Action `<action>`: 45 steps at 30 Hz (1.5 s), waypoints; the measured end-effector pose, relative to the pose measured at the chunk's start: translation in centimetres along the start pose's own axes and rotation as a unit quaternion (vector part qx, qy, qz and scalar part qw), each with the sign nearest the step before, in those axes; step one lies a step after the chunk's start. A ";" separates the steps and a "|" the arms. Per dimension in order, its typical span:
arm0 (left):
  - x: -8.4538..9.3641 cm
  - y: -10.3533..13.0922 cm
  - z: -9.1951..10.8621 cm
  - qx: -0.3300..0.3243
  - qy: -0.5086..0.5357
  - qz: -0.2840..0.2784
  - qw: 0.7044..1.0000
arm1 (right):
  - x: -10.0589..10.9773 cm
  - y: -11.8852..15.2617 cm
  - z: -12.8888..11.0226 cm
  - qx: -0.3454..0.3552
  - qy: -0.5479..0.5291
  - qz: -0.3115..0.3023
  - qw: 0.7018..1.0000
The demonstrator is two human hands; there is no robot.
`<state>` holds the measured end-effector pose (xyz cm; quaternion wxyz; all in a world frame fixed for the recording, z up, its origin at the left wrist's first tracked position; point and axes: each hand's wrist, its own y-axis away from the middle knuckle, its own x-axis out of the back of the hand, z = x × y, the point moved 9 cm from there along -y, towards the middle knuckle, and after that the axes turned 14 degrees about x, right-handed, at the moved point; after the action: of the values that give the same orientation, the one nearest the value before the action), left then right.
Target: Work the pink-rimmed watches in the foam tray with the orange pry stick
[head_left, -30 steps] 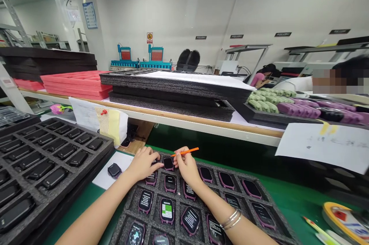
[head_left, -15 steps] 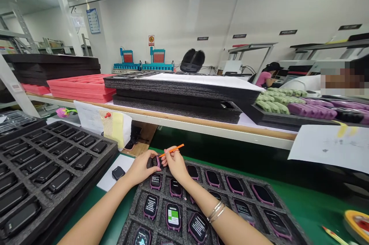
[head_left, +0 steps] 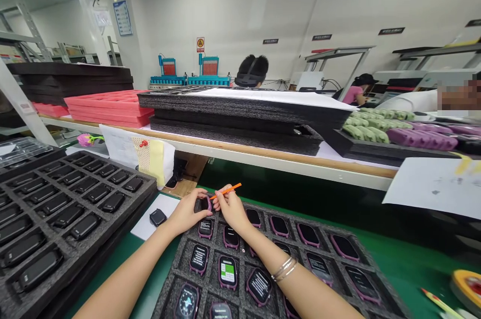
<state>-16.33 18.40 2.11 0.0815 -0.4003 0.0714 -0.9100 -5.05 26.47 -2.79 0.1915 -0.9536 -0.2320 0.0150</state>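
Note:
Between thumb and fingers, my left hand (head_left: 191, 211) grips a purple-framed smartwatch (head_left: 206, 203) at the far left corner of a dark foam tray (head_left: 235, 211). My right hand (head_left: 230, 207) pinches a thin orange stick (head_left: 227, 190), its tip close against the side of that watch; whether it touches I cannot tell. In the tray's compartments lie several more purple watches, some with lit screens of text, one showing a green and white grid (head_left: 227, 273), one a watch face (head_left: 187, 303). My right forearm covers part of the tray.
At left stands a foam tray of black watches (head_left: 86, 226); a single black watch (head_left: 158, 217) rests on white paper (head_left: 141, 229). A shelf (head_left: 270, 156) crosses ahead with red foam (head_left: 108, 113) and black foam stacks (head_left: 233, 131). Yellow tape (head_left: 469, 289) and a pencil (head_left: 438, 303) lie right.
The camera view has shifted slightly. My left hand still holds the watch, and the orange stick in my right hand stays at its side with a small change in angle.

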 end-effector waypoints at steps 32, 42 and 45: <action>1.7 5.8 0.7 0.020 -0.015 -0.035 0.999 | -1.8 5.5 -3.8 0.024 -0.035 -0.082 0.996; 1.8 5.7 1.7 0.019 -0.037 -0.030 0.999 | -1.0 5.0 -4.9 0.047 -0.007 -0.097 0.994; 1.1 5.7 3.7 -0.012 -0.059 -0.040 0.997 | 1.5 4.5 -5.3 0.049 -0.005 -0.069 0.996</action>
<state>-13.78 12.35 4.25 0.0441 -0.4566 0.0617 -0.8864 -1.10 21.61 0.53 0.2372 -0.9247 -0.2972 0.0174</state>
